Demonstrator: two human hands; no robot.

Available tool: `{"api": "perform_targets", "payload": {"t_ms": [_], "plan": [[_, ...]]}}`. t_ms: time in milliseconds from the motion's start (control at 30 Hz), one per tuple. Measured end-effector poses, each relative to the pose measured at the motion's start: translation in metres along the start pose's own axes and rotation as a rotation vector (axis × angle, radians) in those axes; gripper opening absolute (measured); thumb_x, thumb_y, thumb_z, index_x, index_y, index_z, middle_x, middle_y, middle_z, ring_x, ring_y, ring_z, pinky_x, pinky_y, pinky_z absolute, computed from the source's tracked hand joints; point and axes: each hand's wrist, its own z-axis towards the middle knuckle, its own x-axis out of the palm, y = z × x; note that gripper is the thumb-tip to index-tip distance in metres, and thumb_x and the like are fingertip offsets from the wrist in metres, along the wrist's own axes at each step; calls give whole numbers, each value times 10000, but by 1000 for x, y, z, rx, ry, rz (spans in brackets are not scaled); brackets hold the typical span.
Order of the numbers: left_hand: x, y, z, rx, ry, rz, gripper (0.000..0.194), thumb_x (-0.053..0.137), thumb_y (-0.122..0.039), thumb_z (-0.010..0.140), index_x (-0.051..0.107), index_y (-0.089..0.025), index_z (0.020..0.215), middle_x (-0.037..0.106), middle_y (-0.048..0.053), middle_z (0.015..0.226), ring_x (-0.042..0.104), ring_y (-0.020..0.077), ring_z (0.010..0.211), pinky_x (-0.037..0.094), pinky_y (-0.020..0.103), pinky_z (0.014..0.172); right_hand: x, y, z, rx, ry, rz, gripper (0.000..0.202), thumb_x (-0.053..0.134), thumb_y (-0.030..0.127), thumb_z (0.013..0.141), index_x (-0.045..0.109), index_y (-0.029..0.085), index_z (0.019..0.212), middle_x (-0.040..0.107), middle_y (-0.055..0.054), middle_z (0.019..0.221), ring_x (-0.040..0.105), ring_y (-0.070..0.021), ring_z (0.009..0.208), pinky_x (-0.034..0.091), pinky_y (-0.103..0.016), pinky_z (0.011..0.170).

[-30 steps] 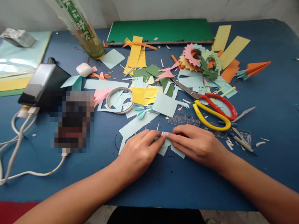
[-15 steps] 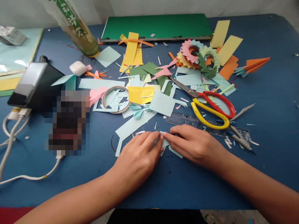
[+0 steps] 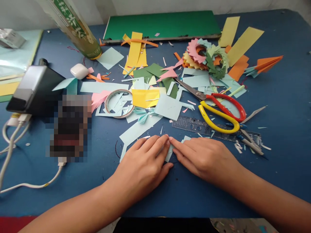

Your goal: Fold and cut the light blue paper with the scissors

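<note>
A small piece of light blue paper (image 3: 169,156) lies on the table between my two hands, mostly covered by them. My left hand (image 3: 147,163) rests on it, palm down, its fingers bent together and pressed along the paper, thumb toward the right. From the other side my right hand (image 3: 205,157) holds the paper down, its index fingertip meeting the left fingertips at the upper edge. Its other fingers are curled. Under and behind the left hand is a long light blue strip (image 3: 138,130). A clear plastic ruler (image 3: 189,124) lies just beyond the right hand.
Scissors (image 3: 201,95) with red and yellow handles lie across the ruler. Paper scraps surround a tape roll (image 3: 106,103). Folded paper rings (image 3: 194,51), a bottle (image 3: 82,38) and a green board (image 3: 162,26) are at the back. A phone (image 3: 70,126) with a cable lies left.
My right hand has shifted slightly down and its index finger is straighter. The left thumb reaches further right, and more of the light blue paper shows between the hands.
</note>
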Motion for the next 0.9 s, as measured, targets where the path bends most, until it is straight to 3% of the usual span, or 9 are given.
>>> {"api": "perform_targets", "payload": {"t_ms": [133, 333, 567, 900], "plan": [[-1, -2, -2, -42, 14, 20, 398, 471, -331, 870, 545, -93, 1180, 510, 133, 1278, 500, 263, 1097, 448, 379, 876, -3, 5, -2, 55, 37, -18, 286, 480, 201, 867, 656, 126, 1079, 630, -6, 567, 557, -119, 486, 301, -280, 482], [0, -1, -1, 37, 21, 13, 375, 441, -296, 883, 557, -52, 1143, 580, 126, 1140, 513, 245, 1054, 451, 359, 875, -6, 4, -3, 79, 87, -34, 320, 486, 221, 863, 630, 147, 1139, 602, 14, 522, 542, -117, 439, 277, -283, 459], [-6, 1, 0, 44, 69, -21, 387, 447, -254, 855, 537, -38, 1164, 576, 132, 1113, 528, 253, 1011, 466, 372, 857, -8, -8, -5, 57, 135, -44, 318, 434, 297, 911, 601, 265, 1180, 583, 31, 509, 537, -124, 436, 220, -284, 467], [-5, -1, -3, 72, 34, -4, 370, 422, -232, 866, 545, -34, 1154, 576, 124, 1164, 527, 242, 1049, 445, 368, 911, -9, -12, -5, 15, 157, -68, 335, 386, 327, 934, 585, 264, 1197, 547, 36, 491, 493, -114, 433, 187, -287, 476]]}}
